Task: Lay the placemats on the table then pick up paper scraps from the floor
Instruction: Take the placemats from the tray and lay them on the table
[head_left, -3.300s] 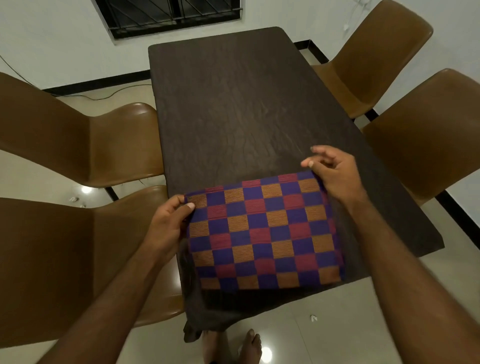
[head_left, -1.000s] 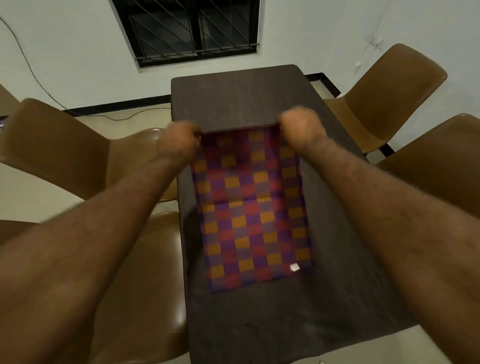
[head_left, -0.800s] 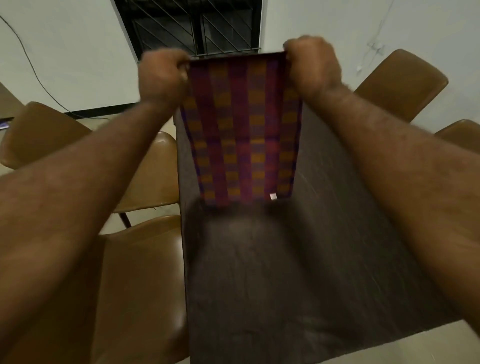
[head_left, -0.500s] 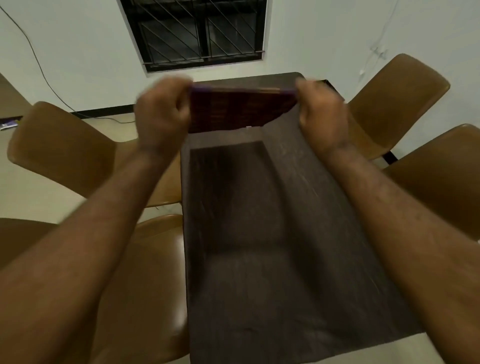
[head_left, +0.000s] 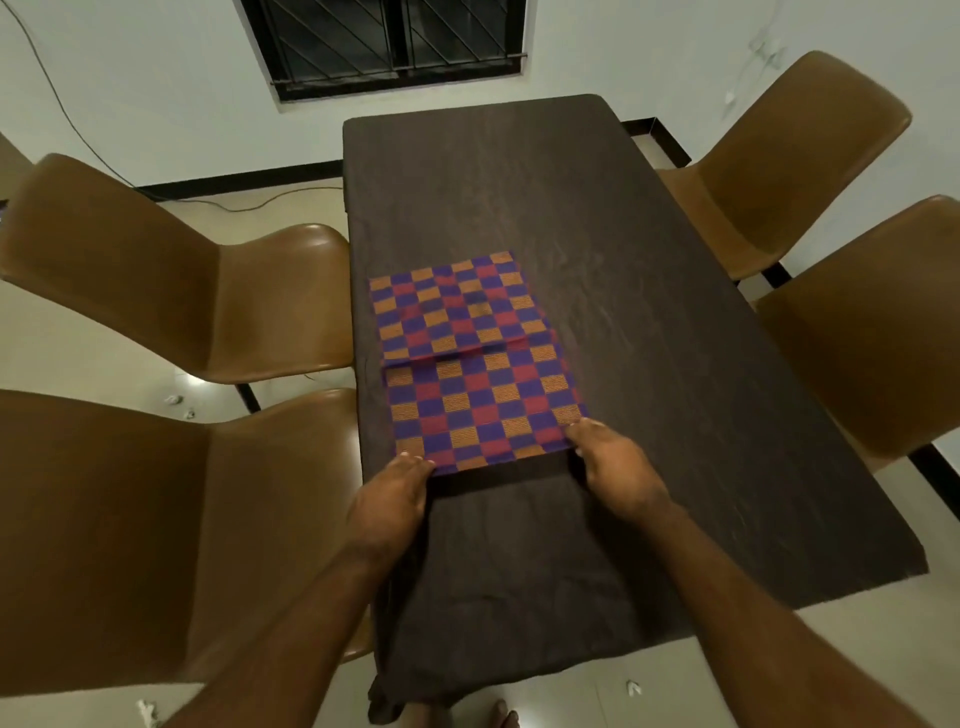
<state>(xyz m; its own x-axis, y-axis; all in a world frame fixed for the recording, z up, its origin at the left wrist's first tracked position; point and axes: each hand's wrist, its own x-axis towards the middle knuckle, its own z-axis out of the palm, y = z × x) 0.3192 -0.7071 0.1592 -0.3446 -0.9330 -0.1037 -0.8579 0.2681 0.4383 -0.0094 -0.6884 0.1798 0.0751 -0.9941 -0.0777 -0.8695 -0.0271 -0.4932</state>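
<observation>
Four chairs (head_left: 270, 301), one table (head_left: 649, 322), one placemat (head_left: 467, 364)

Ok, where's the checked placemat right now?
In the head view the checked placemat lies left of centre on the dark table, left hand and right hand holding its near corners.

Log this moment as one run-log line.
placemat: spread on table, creased | left hand: holds near-left corner | right hand: holds near-right corner | paper scraps: on floor

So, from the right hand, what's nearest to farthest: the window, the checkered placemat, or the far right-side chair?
1. Checkered placemat: held at its near corner by the right hand.
2. Far right-side chair: beside the table's far end.
3. Window: back wall, beyond the table.
</observation>
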